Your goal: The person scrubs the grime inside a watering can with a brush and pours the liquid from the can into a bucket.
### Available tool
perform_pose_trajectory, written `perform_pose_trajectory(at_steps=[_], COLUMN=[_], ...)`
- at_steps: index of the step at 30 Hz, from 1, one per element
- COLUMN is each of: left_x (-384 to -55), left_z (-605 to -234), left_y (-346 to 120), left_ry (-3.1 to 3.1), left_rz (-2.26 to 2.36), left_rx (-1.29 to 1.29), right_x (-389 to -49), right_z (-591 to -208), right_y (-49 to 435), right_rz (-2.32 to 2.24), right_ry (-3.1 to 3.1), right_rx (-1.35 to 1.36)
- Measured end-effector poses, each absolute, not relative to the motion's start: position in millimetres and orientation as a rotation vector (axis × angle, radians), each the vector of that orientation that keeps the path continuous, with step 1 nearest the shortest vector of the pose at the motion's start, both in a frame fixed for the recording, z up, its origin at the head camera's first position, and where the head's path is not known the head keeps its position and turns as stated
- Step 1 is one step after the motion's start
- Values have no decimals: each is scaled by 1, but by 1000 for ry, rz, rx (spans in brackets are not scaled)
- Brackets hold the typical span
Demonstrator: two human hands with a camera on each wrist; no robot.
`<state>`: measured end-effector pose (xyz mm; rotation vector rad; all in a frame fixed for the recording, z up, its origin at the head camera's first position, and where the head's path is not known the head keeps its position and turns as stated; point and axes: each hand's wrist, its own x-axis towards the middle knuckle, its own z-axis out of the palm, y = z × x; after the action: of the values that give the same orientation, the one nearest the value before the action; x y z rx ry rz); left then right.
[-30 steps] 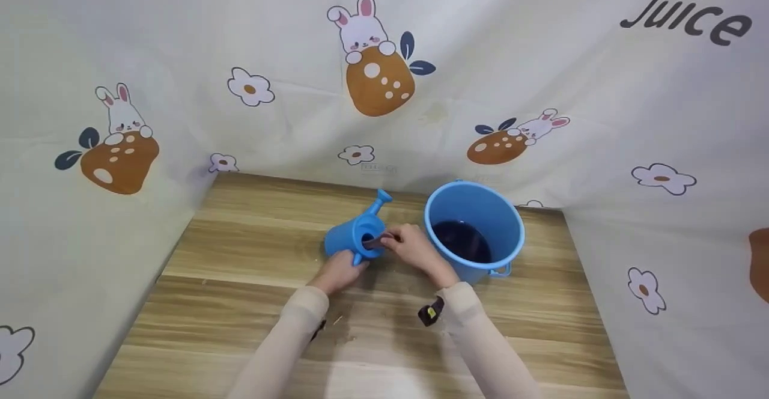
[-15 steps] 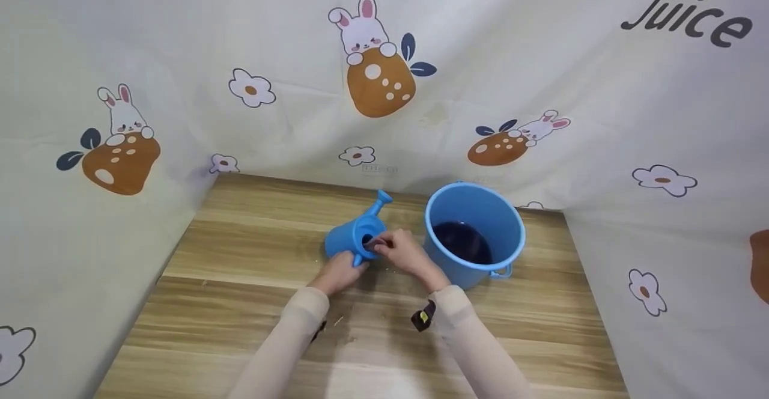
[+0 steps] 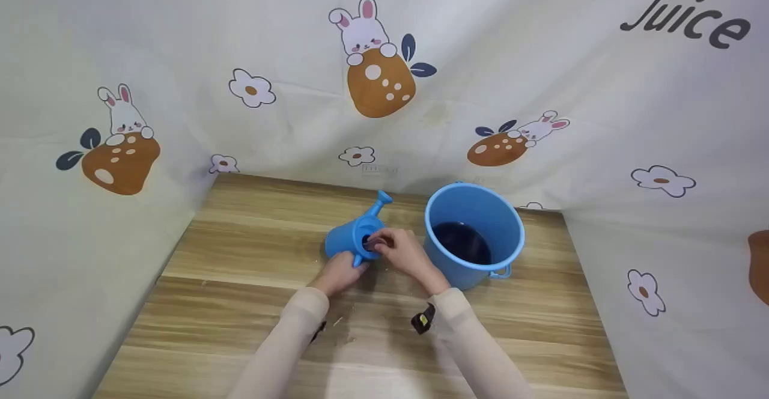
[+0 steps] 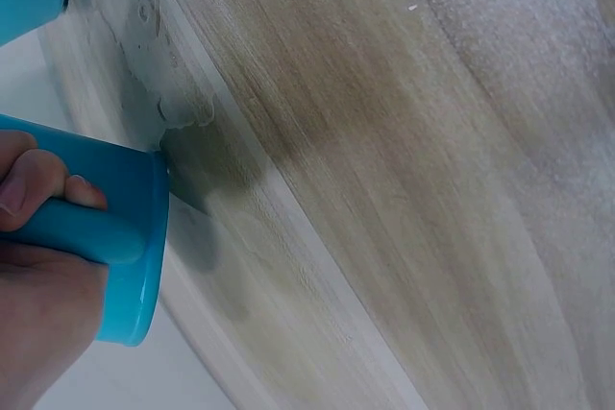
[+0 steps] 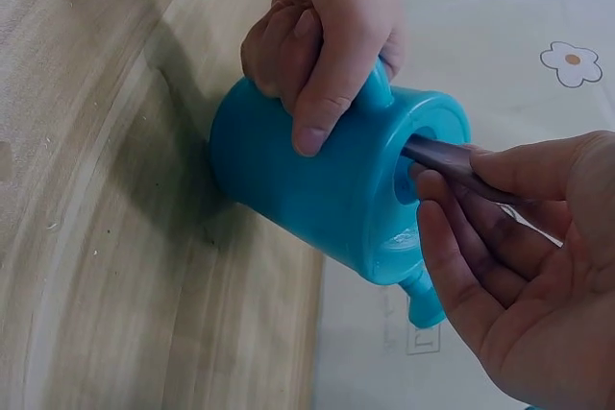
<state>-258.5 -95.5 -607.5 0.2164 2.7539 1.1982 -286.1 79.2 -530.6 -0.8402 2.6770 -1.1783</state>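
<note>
Nearest, pale sleeves [image 3: 480, 351] are covering both forearms behind the hands, and a small dark device [image 3: 423, 319] is sitting on the inner side of the right wrist. On the table [image 3: 240, 321], small pale bits are lying between the forearms. The left hand [image 3: 338, 274] is gripping the handle of a blue watering can [image 3: 343, 238], its fingers wrapping round the handle and its thumb lying along the body. The can is standing just beyond the left hand and is appearing tilted, its round opening facing the right hand. Just to the right, the right hand [image 3: 408, 255] is pinching a thin, dark brown strip [image 5: 456, 168] between thumb and fingers; one end of the strip is passing into the can's opening, and how far it is going in is hidden. Beyond both hands, the can's spout [image 3: 377, 204] is pointing away from the person. To the right of the right hand, a larger blue bucket [image 3: 486, 210] is standing upright, something dark, apparently liquid, lying in its bottom. Farthest off, beyond the hands and to either side, a pale sheet [image 3: 288, 20] is hanging round the table, showing rabbits, brown fruit, flowers and the word "Juice".
</note>
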Motion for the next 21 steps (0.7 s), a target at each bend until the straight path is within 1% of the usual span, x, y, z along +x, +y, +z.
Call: perform_pose_trajectory(at_steps=[6, 21], left_x=[-259, -258], left_z=[-608, -607], left_y=[-95, -94], left_ry=[2741, 2741], left_rz=[1215, 1186], left_rx=[192, 183], right_x=[-285, -284], right_z=[-527, -517], right_y=[83, 95], right_rz=[-1186, -1232], right_ry=[2670, 2652], right_rx=[-793, -804])
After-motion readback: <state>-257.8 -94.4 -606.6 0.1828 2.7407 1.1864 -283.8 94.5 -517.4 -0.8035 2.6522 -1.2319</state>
